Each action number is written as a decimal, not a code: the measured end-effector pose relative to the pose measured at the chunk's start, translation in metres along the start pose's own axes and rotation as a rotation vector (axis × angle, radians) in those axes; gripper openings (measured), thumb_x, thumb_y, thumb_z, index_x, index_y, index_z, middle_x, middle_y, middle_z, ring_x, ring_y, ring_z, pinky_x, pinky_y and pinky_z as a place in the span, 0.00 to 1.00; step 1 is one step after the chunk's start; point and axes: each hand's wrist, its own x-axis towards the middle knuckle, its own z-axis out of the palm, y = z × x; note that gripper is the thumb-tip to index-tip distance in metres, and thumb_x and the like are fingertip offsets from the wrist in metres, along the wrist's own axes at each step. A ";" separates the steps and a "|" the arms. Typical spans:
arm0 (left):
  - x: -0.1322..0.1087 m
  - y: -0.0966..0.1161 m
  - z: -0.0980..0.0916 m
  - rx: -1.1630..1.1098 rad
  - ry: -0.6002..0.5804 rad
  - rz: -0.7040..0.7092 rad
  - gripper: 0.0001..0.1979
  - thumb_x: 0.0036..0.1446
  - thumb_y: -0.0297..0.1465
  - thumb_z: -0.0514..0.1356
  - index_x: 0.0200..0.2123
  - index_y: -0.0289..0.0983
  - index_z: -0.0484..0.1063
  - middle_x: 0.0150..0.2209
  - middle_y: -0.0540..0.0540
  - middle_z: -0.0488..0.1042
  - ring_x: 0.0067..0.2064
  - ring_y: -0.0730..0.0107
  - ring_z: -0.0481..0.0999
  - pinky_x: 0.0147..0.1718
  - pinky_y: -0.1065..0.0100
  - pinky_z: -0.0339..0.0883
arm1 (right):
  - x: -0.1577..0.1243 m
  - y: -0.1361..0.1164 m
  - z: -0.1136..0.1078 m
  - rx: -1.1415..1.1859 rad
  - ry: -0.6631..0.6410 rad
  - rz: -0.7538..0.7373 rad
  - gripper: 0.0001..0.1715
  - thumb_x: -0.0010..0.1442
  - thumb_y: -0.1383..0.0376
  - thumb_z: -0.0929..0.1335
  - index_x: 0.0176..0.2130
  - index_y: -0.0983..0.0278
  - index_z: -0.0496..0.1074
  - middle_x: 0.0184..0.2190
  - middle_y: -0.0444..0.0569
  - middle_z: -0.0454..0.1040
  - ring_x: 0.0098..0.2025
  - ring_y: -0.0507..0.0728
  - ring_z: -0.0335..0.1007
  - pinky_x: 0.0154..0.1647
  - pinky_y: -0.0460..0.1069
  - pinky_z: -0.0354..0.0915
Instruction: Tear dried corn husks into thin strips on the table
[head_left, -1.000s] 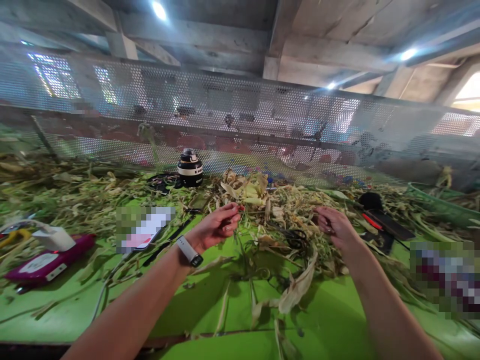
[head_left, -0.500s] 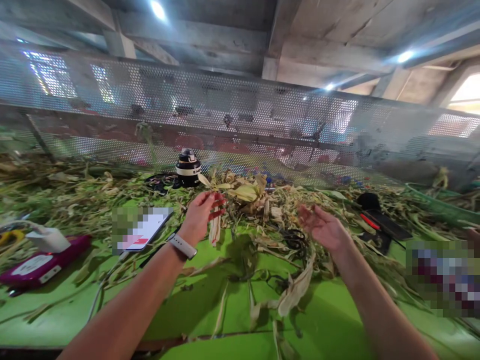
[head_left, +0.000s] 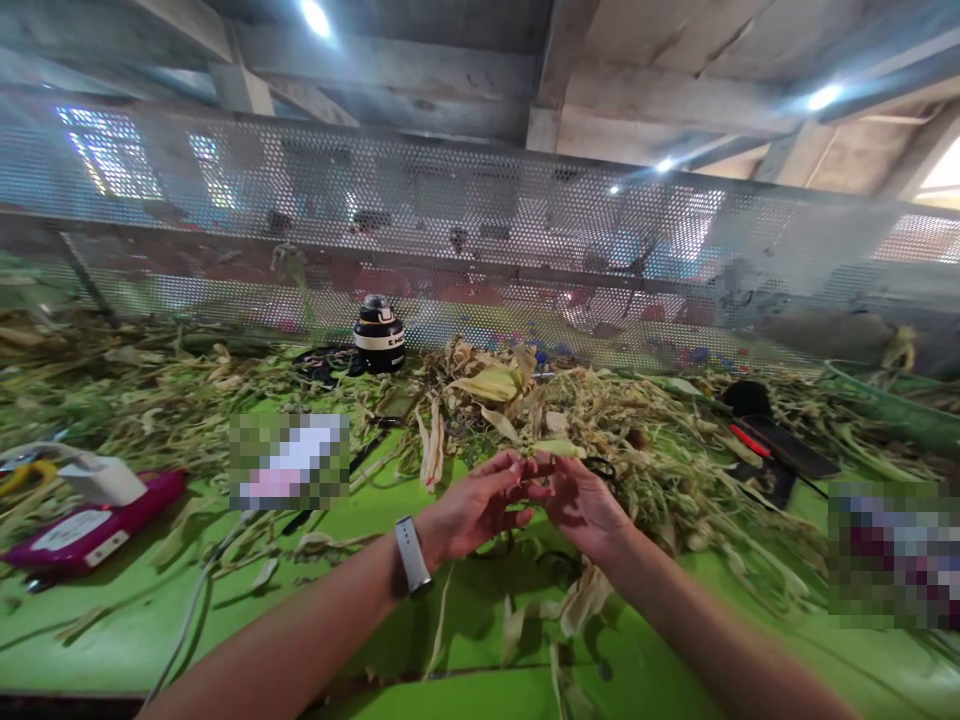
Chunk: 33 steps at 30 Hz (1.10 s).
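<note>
In the head view, my left hand (head_left: pixel 472 510), with a white-strapped watch (head_left: pixel 412 557) on its wrist, meets my right hand (head_left: pixel 589 508) above the green table (head_left: pixel 360 610). The fingertips of both hands are closed around the base of a pale, wilted leafy sprig (head_left: pixel 553 448). Its leaves stick up and to the right past the fingers. Just behind lies a heap of dried leaves and stalks (head_left: pixel 487 385). Dry strips (head_left: pixel 585 605) lie below my right hand, and a black-handled thing (head_left: pixel 600 467) is partly hidden beyond it.
A black bottle (head_left: pixel 379 335) stands at the back before a perforated metal screen (head_left: pixel 480 230). To the left are a phone (head_left: pixel 315 450) and a purple power strip (head_left: pixel 97 520) with a white plug and cable. A green basket (head_left: pixel 892 405) and a dark device (head_left: pixel 780 440) lie right.
My left hand has brought the sprig right and nearer to me. My right hand has moved in from the right and closed its fingers on the sprig as well.
</note>
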 end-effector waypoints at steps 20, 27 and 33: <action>-0.001 0.044 -0.009 0.182 -0.061 0.011 0.06 0.47 0.26 0.64 0.30 0.30 0.71 0.30 0.49 0.68 0.21 0.87 0.64 0.10 0.85 0.45 | 0.013 -0.097 -0.062 -0.534 0.587 -0.416 0.11 0.35 0.64 0.74 0.23 0.65 0.72 0.18 0.42 0.72 0.15 0.46 0.60 0.10 0.40 0.46; 0.000 0.046 -0.010 0.180 -0.064 -0.027 0.04 0.48 0.24 0.64 0.29 0.30 0.71 0.28 0.48 0.68 0.24 0.84 0.66 0.14 0.85 0.50 | 0.001 -0.099 -0.047 -1.009 0.560 -0.412 0.16 0.40 0.59 0.73 0.15 0.66 0.68 0.09 0.41 0.65 0.10 0.45 0.51 0.10 0.42 0.46; -0.002 0.036 -0.005 0.203 -0.099 -0.086 0.05 0.49 0.27 0.63 0.30 0.31 0.71 0.28 0.48 0.68 0.23 0.84 0.65 0.13 0.84 0.48 | -0.008 -0.051 -0.007 -0.631 -0.060 -0.049 0.14 0.49 0.62 0.69 0.39 0.63 0.71 0.26 0.43 0.75 0.15 0.47 0.62 0.14 0.42 0.59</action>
